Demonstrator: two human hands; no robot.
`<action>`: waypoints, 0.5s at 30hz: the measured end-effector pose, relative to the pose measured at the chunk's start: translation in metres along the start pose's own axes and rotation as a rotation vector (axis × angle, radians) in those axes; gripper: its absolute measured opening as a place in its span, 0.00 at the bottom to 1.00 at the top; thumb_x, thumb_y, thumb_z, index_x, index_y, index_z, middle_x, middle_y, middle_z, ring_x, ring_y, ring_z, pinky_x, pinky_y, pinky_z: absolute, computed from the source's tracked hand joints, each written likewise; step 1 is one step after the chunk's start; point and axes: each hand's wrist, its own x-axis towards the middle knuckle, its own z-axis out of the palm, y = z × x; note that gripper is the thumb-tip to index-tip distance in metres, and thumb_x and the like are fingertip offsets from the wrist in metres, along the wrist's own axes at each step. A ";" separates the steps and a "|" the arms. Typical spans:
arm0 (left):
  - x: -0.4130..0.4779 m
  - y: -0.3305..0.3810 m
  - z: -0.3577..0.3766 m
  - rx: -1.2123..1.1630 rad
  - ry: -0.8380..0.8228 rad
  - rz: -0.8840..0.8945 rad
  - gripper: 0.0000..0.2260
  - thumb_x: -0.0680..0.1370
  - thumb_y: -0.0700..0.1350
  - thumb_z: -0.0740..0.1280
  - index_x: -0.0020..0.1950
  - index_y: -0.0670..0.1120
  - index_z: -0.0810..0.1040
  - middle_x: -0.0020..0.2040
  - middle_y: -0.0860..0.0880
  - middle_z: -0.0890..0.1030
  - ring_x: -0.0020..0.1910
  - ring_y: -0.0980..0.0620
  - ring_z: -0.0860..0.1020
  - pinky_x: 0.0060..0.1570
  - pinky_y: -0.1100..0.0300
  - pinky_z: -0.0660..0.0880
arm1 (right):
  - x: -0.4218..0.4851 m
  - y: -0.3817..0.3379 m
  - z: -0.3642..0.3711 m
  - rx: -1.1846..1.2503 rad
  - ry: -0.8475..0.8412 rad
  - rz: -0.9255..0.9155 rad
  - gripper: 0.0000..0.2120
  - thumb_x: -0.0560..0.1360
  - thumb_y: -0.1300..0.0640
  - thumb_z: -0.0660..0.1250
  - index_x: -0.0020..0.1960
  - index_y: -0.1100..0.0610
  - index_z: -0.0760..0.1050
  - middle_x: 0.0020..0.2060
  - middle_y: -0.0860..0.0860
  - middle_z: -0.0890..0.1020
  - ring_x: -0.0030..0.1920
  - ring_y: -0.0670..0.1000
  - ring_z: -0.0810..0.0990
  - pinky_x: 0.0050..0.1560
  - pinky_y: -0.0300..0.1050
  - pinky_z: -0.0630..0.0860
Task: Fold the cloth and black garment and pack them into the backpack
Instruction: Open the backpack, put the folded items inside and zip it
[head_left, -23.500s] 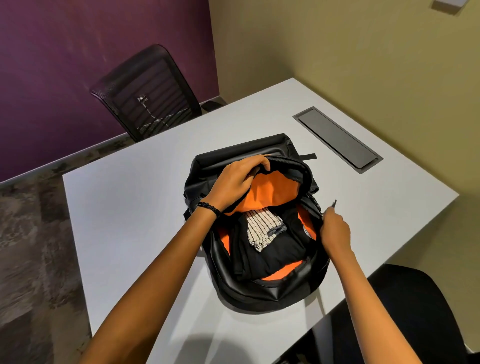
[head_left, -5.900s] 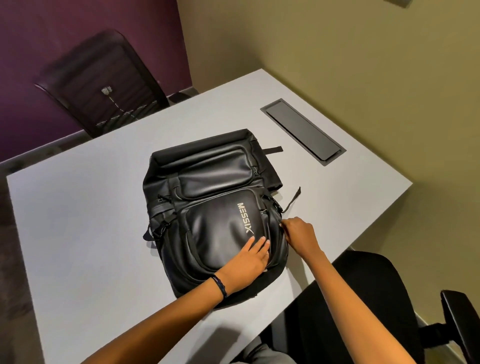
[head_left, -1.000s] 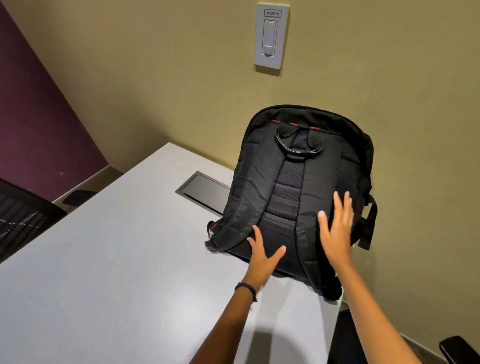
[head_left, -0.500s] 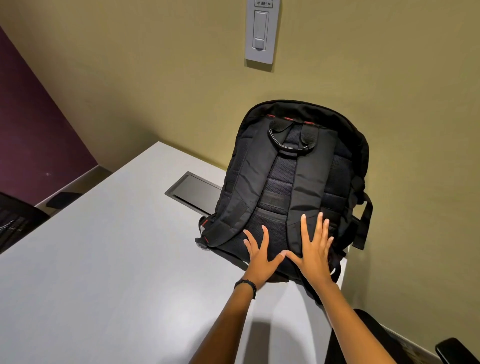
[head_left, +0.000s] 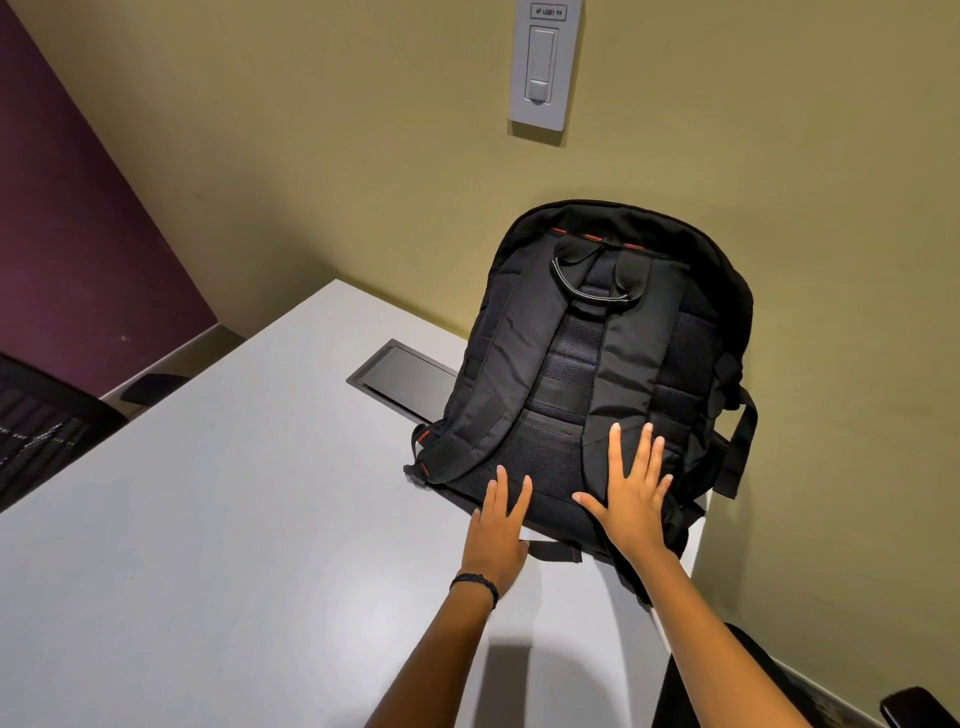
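Pressing, seemingly, 1 backpack (head_left: 618, 332): 2 hands (head_left: 496, 527) (head_left: 631, 501)

Black backpack (head_left: 608, 364) — red stitching; white table (head_left: 234, 519); olive wall (head_left: 363, 156) — purple wall (head_left: 62, 208)

I see the black backpack (head_left: 524, 332) standing up on its bottom at the far right corner of the table (head_left: 218, 519). Its back side faces me. Two wide straps (head_left: 631, 364) run down it, and a small handle loop (head_left: 597, 297) sits near the top. There are little red marks by the top and on the left strap.
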 end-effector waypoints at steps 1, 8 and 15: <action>0.001 -0.001 -0.002 0.002 -0.015 0.002 0.36 0.78 0.41 0.63 0.77 0.51 0.42 0.77 0.43 0.39 0.77 0.43 0.47 0.72 0.48 0.59 | -0.001 0.000 -0.001 0.005 -0.003 0.000 0.51 0.68 0.40 0.70 0.74 0.51 0.38 0.75 0.61 0.39 0.74 0.63 0.35 0.67 0.72 0.52; -0.013 -0.011 -0.012 0.050 -0.133 -0.052 0.34 0.80 0.44 0.61 0.77 0.48 0.41 0.78 0.46 0.46 0.77 0.43 0.47 0.73 0.46 0.56 | -0.032 -0.001 -0.001 0.143 0.081 -0.018 0.43 0.71 0.55 0.71 0.76 0.52 0.48 0.76 0.58 0.44 0.75 0.60 0.42 0.69 0.68 0.58; -0.056 -0.037 -0.007 0.060 -0.211 -0.143 0.32 0.80 0.47 0.60 0.78 0.48 0.44 0.78 0.44 0.48 0.77 0.44 0.48 0.74 0.49 0.53 | -0.068 -0.015 -0.002 0.528 0.252 0.110 0.21 0.76 0.70 0.60 0.66 0.58 0.71 0.75 0.54 0.56 0.74 0.58 0.57 0.66 0.54 0.67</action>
